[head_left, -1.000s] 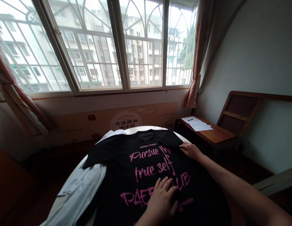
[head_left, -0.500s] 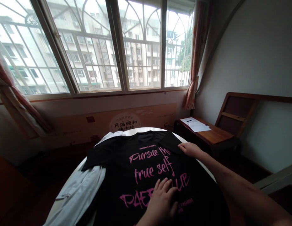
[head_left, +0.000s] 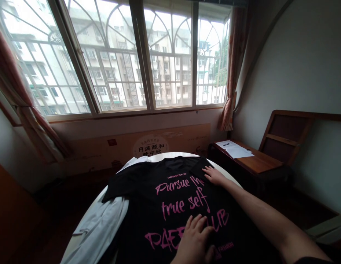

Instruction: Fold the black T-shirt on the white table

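Note:
A black T-shirt (head_left: 148, 190) with pink lettering lies spread face up on a round white table (head_left: 170, 155). My left hand (head_left: 195, 238) rests flat on the print near the lower middle, fingers stretched out. My right hand (head_left: 214, 176) lies flat on the shirt's right shoulder, by the folded-in sleeve, fingers extended. Neither hand holds anything.
A white garment (head_left: 101, 223) lies under the shirt at the left and hangs over the table edge. A low wooden table (head_left: 255, 163) with papers (head_left: 235, 149) stands at the right by a wooden frame (head_left: 286, 135). A cardboard panel (head_left: 151, 145) leans under the window.
My right hand has slid a little to the left, inward over the shirt's shoulder. The camera has shifted slightly. My left hand stays flat on the print.

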Motion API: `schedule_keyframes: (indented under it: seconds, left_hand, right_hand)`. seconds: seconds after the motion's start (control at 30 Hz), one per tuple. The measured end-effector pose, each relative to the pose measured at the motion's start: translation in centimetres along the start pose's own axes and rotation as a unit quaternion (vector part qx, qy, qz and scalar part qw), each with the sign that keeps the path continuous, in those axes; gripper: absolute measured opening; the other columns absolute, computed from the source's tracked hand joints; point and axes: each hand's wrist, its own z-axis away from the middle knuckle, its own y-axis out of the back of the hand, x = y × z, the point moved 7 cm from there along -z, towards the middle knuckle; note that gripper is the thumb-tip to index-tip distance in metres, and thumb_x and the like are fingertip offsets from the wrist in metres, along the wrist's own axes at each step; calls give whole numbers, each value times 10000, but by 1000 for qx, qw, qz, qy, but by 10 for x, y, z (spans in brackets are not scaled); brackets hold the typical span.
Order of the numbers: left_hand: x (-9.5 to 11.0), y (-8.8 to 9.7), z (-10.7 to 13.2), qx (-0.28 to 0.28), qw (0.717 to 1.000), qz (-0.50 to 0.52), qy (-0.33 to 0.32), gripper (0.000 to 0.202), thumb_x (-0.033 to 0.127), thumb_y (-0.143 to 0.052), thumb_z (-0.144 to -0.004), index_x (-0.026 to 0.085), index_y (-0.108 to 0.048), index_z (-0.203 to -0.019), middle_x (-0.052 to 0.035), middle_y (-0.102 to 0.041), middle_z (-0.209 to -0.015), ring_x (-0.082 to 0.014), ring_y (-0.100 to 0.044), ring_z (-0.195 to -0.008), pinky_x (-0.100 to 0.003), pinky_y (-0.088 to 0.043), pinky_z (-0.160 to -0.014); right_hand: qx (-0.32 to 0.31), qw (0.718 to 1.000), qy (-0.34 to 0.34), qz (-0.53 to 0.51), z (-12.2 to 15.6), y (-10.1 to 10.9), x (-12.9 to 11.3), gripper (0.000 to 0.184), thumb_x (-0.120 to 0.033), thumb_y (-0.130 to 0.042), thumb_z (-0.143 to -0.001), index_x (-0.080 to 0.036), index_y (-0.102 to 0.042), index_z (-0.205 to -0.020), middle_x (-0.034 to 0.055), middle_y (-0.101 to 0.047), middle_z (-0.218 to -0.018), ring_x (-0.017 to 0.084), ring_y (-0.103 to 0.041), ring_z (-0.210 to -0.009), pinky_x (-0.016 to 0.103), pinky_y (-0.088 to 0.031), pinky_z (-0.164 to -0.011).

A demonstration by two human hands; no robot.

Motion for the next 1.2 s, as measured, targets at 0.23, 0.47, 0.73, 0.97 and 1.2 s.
schedule_keyframes:
  seconds: [0.23, 0.47, 0.73, 0.97, 1.2]
  left_hand:
    - [-2, -3, -3, -21, 1000, 4, -1, 577, 456, -675, -868, 379, -523, -1419, -60, -394, -1616, -355, -314, -1496, -626, -194, -1227]
    - [-5, -3, -5, -32, 999, 42, 8, 584, 617, -641, -885, 418, -536, -1424, -47, -407, -1607, -356, -331, -1490, -618, -187, -1239]
    - [-14, -18, -7, -13, 998, 56, 27, 389, 488, -436, -1035, 489, -550, -1406, 8, -423, -1587, -325, -365, -1478, -603, -221, -1243]
    - [-4, -6, -3, -10, 999, 48, 8, 501, 616, -555, -946, 418, -561, -1406, -36, -439, -1588, -335, -356, -1482, -602, -213, -1239]
    - [16, 8, 9, 22, 1000, 19, 1, 582, 531, -656, -877, 332, -545, -1413, -80, -452, -1575, -352, -349, -1478, -610, -178, -1233]
  right_hand:
    - [9, 999, -35, -6, -46, 8, 13, 563, -361, -509, -964, -178, -503, -1497, 130, -480, -1558, 278, -436, -1449, 383, -334, -1200]
    - [41, 991, -126, 17, -90, -11, 21, 665, -406, -398, -1003, -69, -323, -1572, 207, -325, -1630, 334, -263, -1529, 488, -233, -1232]
    - [21, 987, -158, 1, -93, -34, 34, 726, -477, -348, -985, -53, -315, -1573, 198, -219, -1670, 371, -156, -1552, 569, -108, -1243]
    - [27, 978, -185, -91, -94, -11, 27, 751, -512, -425, -956, -56, -362, -1549, 262, -282, -1630, 441, -210, -1523, 673, -140, -1197]
    - [107, 955, -69, -267, -52, 10, -49, 724, -474, -483, -937, -179, -319, -1578, 115, -181, -1696, 261, -104, -1574, 474, -164, -1270]
